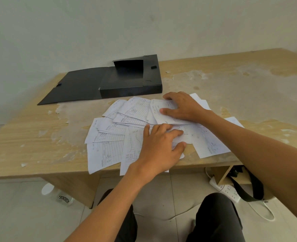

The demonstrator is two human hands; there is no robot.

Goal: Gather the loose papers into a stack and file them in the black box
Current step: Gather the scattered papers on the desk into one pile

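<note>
Currently loose papers fanned at desk near edge, some overhanging. Flat on sheets, gripping nothing: left hand, right hand. Open black box toward far edge. Risk: sweep pushes overhanging sheets off.

The table is light wood, and its top is peeling in pale patches. A black box lies at the back with its lid flat open to the left. Papers lie spread in a messy heap near the front edge, some sticking over it.
</note>
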